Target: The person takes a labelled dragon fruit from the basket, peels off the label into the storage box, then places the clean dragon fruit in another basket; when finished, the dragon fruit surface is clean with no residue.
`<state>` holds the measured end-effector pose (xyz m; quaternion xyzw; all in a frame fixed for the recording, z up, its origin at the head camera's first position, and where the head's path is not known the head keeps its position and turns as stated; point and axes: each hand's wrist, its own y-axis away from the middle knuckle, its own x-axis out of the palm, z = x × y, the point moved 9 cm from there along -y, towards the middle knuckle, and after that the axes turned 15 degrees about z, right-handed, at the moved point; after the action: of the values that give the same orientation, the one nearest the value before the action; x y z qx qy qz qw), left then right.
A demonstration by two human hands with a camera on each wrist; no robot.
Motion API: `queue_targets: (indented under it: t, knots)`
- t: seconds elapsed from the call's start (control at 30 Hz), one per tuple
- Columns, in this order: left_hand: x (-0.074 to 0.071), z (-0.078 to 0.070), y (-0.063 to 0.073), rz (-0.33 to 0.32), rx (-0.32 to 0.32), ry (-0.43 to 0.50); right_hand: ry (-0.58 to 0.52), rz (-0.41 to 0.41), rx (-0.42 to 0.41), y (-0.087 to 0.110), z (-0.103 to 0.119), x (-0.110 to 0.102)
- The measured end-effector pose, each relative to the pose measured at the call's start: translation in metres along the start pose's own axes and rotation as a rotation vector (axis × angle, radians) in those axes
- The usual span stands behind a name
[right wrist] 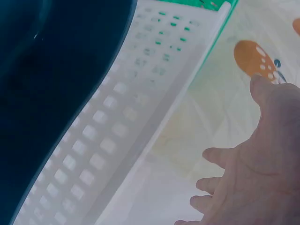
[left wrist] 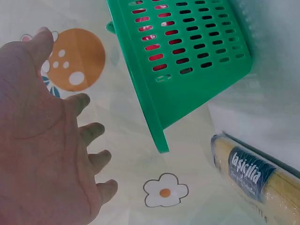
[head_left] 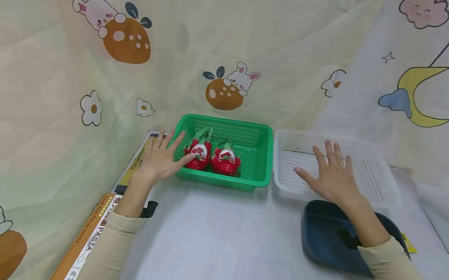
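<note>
Two red fruits (head_left: pixel 226 161) with green leafy tops sit side by side in the green basket (head_left: pixel 240 180), just to the right of the left hand (head_left: pixel 159 160). That hand is spread wide and holds nothing; its thumb crosses in front of the nearer fruit in the head view, and its fingers hide part of the basket's left end. The right hand (head_left: pixel 334 179) is likewise spread wide and holds nothing, over the white basket (head_left: pixel 372 178), whose middle it partly covers. The two baskets stand next to each other between and beneath the hands.

Below the right hand, nearer the person, a dark blue container (head_left: pixel 316 237) stands on the white tabletop (head_left: pixel 208 261), partly hidden by the right forearm. A small yellow item (head_left: pixel 409 243) peeks out beyond it, to the right of that forearm. To the left of the left hand lies a spaghetti pack (head_left: pixel 131 170), with an orange and white box (head_left: pixel 80 244) nearer the person; the left forearm and sleeve block parts of both. Behind the hands hangs a printed cloth (head_left: pixel 293 40).

The left wrist view adds the pack's "la sicilia" label and a clear gap between the left hand and the green basket, with red showing through its slots. The right wrist view shows green through the white basket's holes.
</note>
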<state>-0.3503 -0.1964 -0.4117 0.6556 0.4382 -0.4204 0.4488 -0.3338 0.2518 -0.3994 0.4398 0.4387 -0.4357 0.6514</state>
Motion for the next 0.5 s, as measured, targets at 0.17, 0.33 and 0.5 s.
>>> queue_targets:
  t: [0.17, 0.33, 0.5]
  knots:
    - [-0.001, 0.004, 0.004, -0.013, -0.015, 0.003, -0.021, 0.007, -0.033, -0.004, 0.011, 0.002]
    - [-0.001, 0.010, 0.007, -0.032, -0.011, 0.018, -0.014, 0.001, -0.050, -0.010, 0.020, 0.001]
    - [-0.002, 0.016, 0.011, -0.049, -0.012, 0.029, -0.010, -0.004, -0.069, -0.017, 0.027, 0.001]
